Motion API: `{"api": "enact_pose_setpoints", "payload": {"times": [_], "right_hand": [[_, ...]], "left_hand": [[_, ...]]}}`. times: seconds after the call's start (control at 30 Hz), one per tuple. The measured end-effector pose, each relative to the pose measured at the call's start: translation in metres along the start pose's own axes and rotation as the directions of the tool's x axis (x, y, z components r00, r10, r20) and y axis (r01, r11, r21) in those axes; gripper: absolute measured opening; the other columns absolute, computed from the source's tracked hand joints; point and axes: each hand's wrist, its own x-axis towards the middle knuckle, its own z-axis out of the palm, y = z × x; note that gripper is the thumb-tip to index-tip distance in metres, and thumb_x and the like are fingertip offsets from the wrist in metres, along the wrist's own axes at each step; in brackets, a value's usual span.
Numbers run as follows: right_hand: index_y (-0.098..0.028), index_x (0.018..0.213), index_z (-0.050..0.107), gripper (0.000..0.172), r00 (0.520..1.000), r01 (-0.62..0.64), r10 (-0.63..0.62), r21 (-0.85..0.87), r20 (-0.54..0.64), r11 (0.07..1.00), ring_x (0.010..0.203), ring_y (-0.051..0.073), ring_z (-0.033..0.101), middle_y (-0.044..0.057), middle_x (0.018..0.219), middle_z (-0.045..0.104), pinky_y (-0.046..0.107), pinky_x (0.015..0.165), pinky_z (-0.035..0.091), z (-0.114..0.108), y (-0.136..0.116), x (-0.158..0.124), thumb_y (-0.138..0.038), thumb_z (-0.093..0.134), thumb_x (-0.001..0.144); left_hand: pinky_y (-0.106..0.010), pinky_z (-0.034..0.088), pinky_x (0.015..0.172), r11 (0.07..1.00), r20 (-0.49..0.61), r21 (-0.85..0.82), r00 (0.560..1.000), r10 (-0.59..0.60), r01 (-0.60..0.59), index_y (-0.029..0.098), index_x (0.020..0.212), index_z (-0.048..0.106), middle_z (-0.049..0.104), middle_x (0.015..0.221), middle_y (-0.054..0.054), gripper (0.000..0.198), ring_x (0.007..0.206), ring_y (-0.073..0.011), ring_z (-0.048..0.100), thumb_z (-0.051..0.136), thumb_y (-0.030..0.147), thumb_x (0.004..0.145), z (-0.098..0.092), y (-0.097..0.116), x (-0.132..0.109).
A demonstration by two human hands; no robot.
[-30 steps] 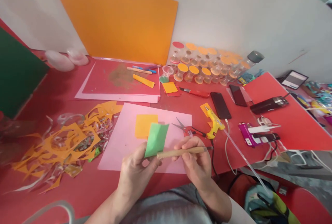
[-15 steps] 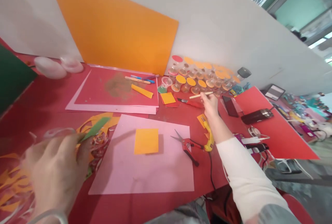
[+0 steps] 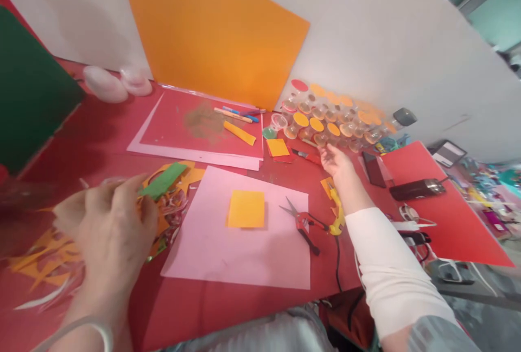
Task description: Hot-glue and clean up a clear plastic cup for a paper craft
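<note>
My left hand (image 3: 112, 221), above a pile of orange and pink scraps (image 3: 179, 194) at the left, is closed on a green strip (image 3: 165, 179), pinched by one end. Over at the right, my right hand (image 3: 336, 162) reaches to the front of the plastic cups (image 3: 317, 137). Its curled fingers are at one end of a thin cream stick (image 3: 311, 143), which looks like a pen and is partly hidden. Between my hands, a yellow-orange square (image 3: 246, 209) rests on a pink sheet (image 3: 211, 254). Red-handled snips (image 3: 303, 224) lie across the sheet's right edge.
A yellow glue gun (image 3: 336, 211) with a black cord lies below my right forearm. Near the cups are a red-handled knife (image 3: 307, 156) and small orange squares (image 3: 278, 148). Pens (image 3: 234, 115) sit on stacked sheets; a black bottle (image 3: 415, 189) lies at the right.
The cream stick has turned from nearly level and sits lower against the cups, with less of it showing. My left hand still holds the green strip. The whole view has shifted.
</note>
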Motion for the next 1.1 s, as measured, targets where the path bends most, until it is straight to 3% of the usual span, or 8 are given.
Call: {"api": "enact_pose_setpoints", "payload": {"times": [0.17, 0.37, 0.5, 0.67, 0.77, 0.9, 1.03, 1.1], "right_hand": [[-0.017, 0.126, 0.059, 0.034, 0.999, 0.013, -0.017, 0.108, 0.037, 0.994, 0.104, 0.023, 0.066, 0.009, 0.125, 0.063, 0.043, 0.086, 0.058, -0.007, 0.004, -0.021, -0.035, 0.062, 0.097], [-0.016, 0.082, 0.067, 0.007, 0.98, 0.075, -0.096, 0.128, 0.173, 0.989, 0.057, 0.007, 0.059, -0.002, 0.072, 0.067, 0.017, 0.052, 0.053, -0.016, 0.028, -0.078, -0.019, 0.072, 0.086], [-0.019, 0.09, 0.072, 0.016, 0.939, 0.178, -0.197, 0.092, 0.282, 0.98, 0.062, 0.008, 0.064, -0.001, 0.08, 0.072, 0.018, 0.056, 0.054, -0.023, 0.054, -0.123, -0.025, 0.079, 0.077], [-0.022, 0.102, 0.073, 0.032, 0.854, 0.345, -0.318, 0.01, 0.412, 0.939, 0.076, 0.013, 0.069, 0.003, 0.094, 0.075, 0.026, 0.069, 0.059, -0.032, 0.084, -0.165, -0.041, 0.081, 0.077], [-0.024, 0.115, 0.068, 0.033, 0.69, 0.609, -0.443, -0.129, 0.572, 0.782, 0.093, 0.019, 0.071, 0.007, 0.108, 0.074, 0.034, 0.082, 0.061, -0.035, 0.098, -0.18, -0.047, 0.066, 0.091], [-0.025, 0.133, 0.058, 0.037, 0.448, 0.869, -0.557, -0.194, 0.699, 0.455, 0.112, 0.025, 0.068, 0.013, 0.125, 0.068, 0.043, 0.094, 0.059, -0.035, 0.105, -0.194, -0.039, 0.052, 0.1], [-0.022, 0.154, 0.036, 0.055, 0.153, 0.986, -0.598, -0.163, 0.787, 0.037, 0.138, 0.031, 0.049, 0.018, 0.145, 0.054, 0.052, 0.111, 0.046, -0.03, 0.102, -0.202, -0.035, 0.048, 0.102], [-0.019, 0.158, 0.026, 0.063, 0.077, 0.977, -0.561, -0.175, 0.824, -0.123, 0.143, 0.032, 0.043, 0.019, 0.151, 0.05, 0.055, 0.116, 0.04, -0.027, 0.103, -0.201, -0.037, 0.046, 0.102]], "left_hand": [[-0.042, 0.049, 0.089, 0.979, 0.081, -0.187, 0.992, 0.096, -0.08, 0.021, 0.109, 0.067, 0.064, 0.097, -0.007, 0.022, 0.093, -0.0233, 0.06, 0.059, 0.021, 0.088, -0.005, 0.019, -0.006], [-0.033, 0.058, 0.081, 0.783, 0.325, -0.62, 0.923, 0.206, 0.043, 0.02, 0.112, 0.064, 0.062, 0.109, -0.007, 0.026, 0.083, -0.0163, 0.066, 0.053, 0.023, 0.089, 0.002, 0.057, -0.026], [-0.035, 0.059, 0.089, 0.721, 0.509, -0.664, 0.827, 0.24, 0.199, 0.018, 0.114, 0.063, 0.065, 0.114, -0.008, 0.038, 0.099, -0.0211, 0.069, 0.06, 0.019, 0.077, 0.01, 0.074, -0.031], [-0.036, 0.055, 0.097, 0.728, 0.596, -0.636, 0.762, 0.253, 0.256, 0.019, 0.107, 0.07, 0.068, 0.119, -0.009, 0.034, 0.112, -0.0248, 0.066, 0.057, 0.018, 0.075, 0.017, 0.089, -0.025], [-0.036, 0.054, 0.097, 0.726, 0.578, -0.65, 0.767, 0.28, 0.225, 0.02, 0.103, 0.072, 0.071, 0.114, -0.008, 0.034, 0.109, -0.0251, 0.067, 0.056, 0.016, 0.074, 0.02, 0.094, -0.022], [-0.037, 0.055, 0.091, 0.741, 0.56, -0.646, 0.774, 0.297, 0.183, 0.02, 0.099, 0.073, 0.073, 0.107, -0.008, 0.028, 0.105, -0.0271, 0.067, 0.062, 0.016, 0.073, 0.02, 0.101, -0.019], [-0.037, 0.053, 0.088, 0.771, 0.575, -0.627, 0.736, 0.356, 0.117, 0.019, 0.095, 0.071, 0.072, 0.102, -0.007, 0.023, 0.098, -0.0267, 0.066, 0.073, 0.017, 0.072, 0.02, 0.118, -0.014], [-0.038, 0.052, 0.086, 0.785, 0.571, -0.616, 0.726, 0.382, 0.072, 0.018, 0.093, 0.069, 0.071, 0.097, -0.007, 0.019, 0.094, -0.0257, 0.065, 0.073, 0.016, 0.074, 0.024, 0.129, -0.013]]}}
